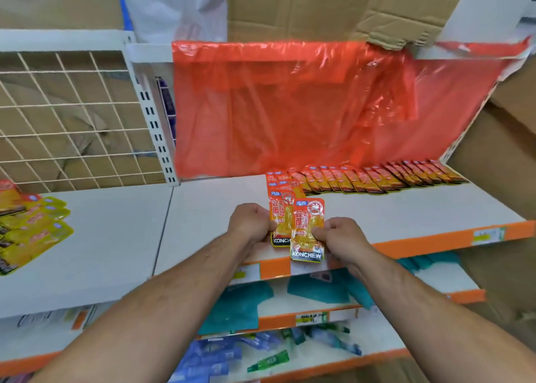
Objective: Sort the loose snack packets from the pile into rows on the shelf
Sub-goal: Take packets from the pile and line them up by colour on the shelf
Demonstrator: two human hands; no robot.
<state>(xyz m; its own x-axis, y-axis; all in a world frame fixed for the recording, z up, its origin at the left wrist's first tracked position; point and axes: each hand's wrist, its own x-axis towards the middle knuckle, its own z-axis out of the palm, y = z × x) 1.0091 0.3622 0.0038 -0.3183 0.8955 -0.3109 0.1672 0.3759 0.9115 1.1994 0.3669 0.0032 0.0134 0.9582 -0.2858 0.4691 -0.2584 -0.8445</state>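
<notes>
Both hands over the shelf (pixel 377 208) now: left hand (pixel 251 221) pinches one orange packet (pixel 280 219), right hand (pixel 338 235) grips another (pixel 308 229), labels facing up, likely squaring them to extend the back row (pixel 377 175).

Bare shelf (pixel 406 208) right of the hands; packet row (pixel 377 177) and, seemingly loose, red plastic sheet (pixel 290 107) behind.

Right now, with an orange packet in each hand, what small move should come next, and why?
Probably carry the right hand's packet back to the left end of the orange row at the shelf's rear; it ends there beside bare shelf.
</notes>
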